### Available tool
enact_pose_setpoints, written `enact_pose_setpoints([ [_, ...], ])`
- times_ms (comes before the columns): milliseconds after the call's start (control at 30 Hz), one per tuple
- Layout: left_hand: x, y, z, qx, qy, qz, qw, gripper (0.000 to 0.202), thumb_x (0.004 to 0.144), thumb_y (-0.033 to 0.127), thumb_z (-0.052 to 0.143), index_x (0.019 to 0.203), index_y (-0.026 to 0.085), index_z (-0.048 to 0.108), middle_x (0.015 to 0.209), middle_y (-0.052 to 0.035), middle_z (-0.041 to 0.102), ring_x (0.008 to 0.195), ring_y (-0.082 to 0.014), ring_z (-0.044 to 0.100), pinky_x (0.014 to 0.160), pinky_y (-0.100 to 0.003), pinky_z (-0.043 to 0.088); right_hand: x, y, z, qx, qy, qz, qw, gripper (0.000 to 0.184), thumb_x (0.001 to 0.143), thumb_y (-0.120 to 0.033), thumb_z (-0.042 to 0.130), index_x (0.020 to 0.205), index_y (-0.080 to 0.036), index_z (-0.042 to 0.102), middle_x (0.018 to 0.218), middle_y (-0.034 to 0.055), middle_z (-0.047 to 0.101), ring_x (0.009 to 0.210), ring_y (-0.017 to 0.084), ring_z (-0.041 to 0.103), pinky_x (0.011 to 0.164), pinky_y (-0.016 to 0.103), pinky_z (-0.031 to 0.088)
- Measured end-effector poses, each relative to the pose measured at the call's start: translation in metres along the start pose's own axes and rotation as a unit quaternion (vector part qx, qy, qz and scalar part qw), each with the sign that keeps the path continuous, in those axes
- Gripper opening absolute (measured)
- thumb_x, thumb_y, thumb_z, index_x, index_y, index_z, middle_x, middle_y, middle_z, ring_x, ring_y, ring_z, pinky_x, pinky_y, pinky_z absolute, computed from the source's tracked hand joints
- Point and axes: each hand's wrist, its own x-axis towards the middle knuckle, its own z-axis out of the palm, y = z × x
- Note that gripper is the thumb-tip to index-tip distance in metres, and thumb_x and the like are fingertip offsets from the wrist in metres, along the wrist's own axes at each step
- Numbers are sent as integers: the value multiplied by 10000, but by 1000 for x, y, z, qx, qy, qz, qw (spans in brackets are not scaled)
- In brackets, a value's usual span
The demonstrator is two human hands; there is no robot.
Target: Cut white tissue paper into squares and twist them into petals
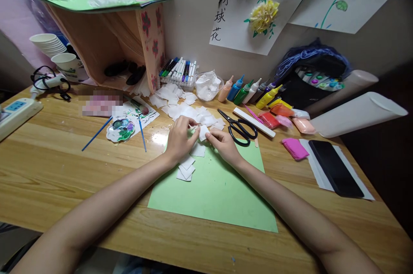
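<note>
My left hand [181, 138] and my right hand [223, 144] meet over the far edge of a green paper sheet [216, 188] on the wooden desk. Both pinch a small white tissue square [203, 132] between their fingertips. A few more white squares [186, 168] lie on the green sheet under my left wrist. A loose heap of white tissue pieces [180, 104] lies just beyond my hands. Black scissors [239, 129] rest right of my right hand.
Squeeze paint bottles [248, 91], a marker box [178, 72], a clear bowl of tissue [208, 86], clay packs [295, 148], a black phone [335, 168], a white roll [356, 115], a paint palette [121, 130] with blue brushes, a power strip [16, 110] and paper cups [48, 44] surround the sheet.
</note>
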Motion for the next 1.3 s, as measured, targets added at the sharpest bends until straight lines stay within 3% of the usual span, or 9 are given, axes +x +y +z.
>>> enact_pose_setpoints([
  [167,-5,2,1,56,-9,88,994,122,859,289,552,889,224,651,844,-3,629,842,-158,558,762,-323,349,-2,-2,1,17,-3,-16,1000,333,867,-373,499,603,-172,533,616,-5,462,624,130,438,600,265,332],
  [367,-7,1,2,57,14,106,993,148,837,321,581,882,229,688,818,-1,655,813,-149,580,764,-330,342,0,3,0,66,-26,5,998,341,892,-366,436,622,-175,518,644,-4,457,606,121,419,585,264,326],
  [633,-7,3,2,57,7,76,995,137,799,337,620,808,225,697,797,-1,656,800,-151,580,733,-324,337,1,5,0,64,-36,11,997,390,883,-408,431,580,-172,496,658,1,460,606,115,420,582,264,329],
  [1133,-6,4,2,36,-3,42,998,83,766,281,641,752,225,700,777,-3,655,776,-159,575,709,-323,360,-1,0,-2,10,-51,-14,999,224,840,-348,530,793,-169,656,751,18,538,722,146,497,660,269,370],
  [1300,-6,4,2,30,-2,43,999,87,768,284,643,765,223,704,774,-2,653,769,-155,572,707,-318,363,-1,1,-2,14,-49,-21,998,213,840,-313,529,737,-165,643,736,17,551,723,144,505,673,270,379],
])
